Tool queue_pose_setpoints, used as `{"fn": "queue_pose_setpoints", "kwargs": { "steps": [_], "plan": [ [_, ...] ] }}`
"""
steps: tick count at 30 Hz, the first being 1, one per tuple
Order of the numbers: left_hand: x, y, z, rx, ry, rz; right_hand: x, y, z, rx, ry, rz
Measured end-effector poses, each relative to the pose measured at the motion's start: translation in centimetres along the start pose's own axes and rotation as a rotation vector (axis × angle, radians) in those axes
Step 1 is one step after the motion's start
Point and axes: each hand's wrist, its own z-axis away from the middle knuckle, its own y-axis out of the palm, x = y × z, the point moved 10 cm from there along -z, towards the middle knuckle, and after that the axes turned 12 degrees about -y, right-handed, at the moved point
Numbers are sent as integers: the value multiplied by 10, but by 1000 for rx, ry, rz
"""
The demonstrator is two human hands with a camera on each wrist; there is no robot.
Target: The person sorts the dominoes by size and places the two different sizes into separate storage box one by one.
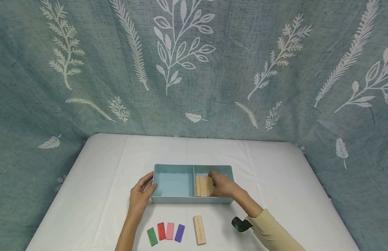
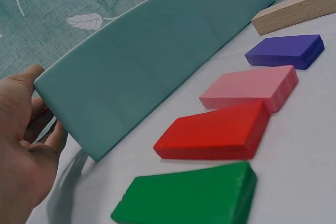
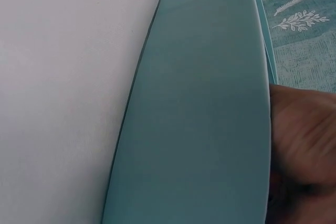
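Note:
A light-blue box (image 1: 173, 199) with a divider lies across the table. My left hand (image 1: 141, 194) holds its left end, thumb at the rim and fingers against the outer side; the left wrist view shows this hand (image 2: 26, 145) at the box's corner. Inside the right compartment, my right hand (image 1: 224, 184) grips the rightmost wooden block (image 1: 210, 186) of a row standing side by side. Its fingertips are partly hidden by the hand. The right wrist view shows the blurred hand (image 3: 304, 140) behind the box's long wall (image 3: 194, 103).
In front of the box lie a green block (image 1: 152, 236), a red block (image 1: 161, 231), a pink block (image 1: 170, 231) and a purple block (image 1: 179, 233). A longer wooden block (image 1: 199, 229) lies to their right. A patterned cloth (image 1: 194, 69) hangs behind the white table (image 1: 118, 153).

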Motion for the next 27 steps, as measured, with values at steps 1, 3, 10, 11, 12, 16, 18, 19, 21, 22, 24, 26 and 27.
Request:
{"fn": "queue_pose_setpoints", "kwargs": {
  "steps": [1,3,10,11,12,16,18,19,21,22,24,26,27],
  "plan": [
    [0,0,0,0,-1,1,0,0,0,2,1,-3],
    [0,0,0,1,-3,-1,0,0,0,2,6,-16],
    [0,0,0,-2,-3,-9,-2,-2,2,8,28,-68],
    [0,0,0,-1,-3,-8,-2,-4,3,6,32,-79],
    [-1,0,0,-1,-3,-7,-2,-5,4,2,35,-88],
    [-1,1,-1,-1,-2,-7,1,-18,10,-42,38,-116],
    [0,1,-1,0,0,-7,5,-28,14,-74,29,-126],
    [0,1,-1,1,2,-6,8,-33,17,-91,25,-134],
    [0,1,-2,4,2,-4,13,-44,22,-119,13,-143],
    [0,1,-2,4,3,-5,16,-49,25,-129,9,-143],
    [0,1,-1,0,2,-6,23,-58,31,-145,-2,-151],
    [0,1,-1,-2,-1,-6,30,-64,38,-159,-9,-157],
    [0,1,-1,-2,-1,-6,34,-67,42,-163,-18,-163]
  ]
}}
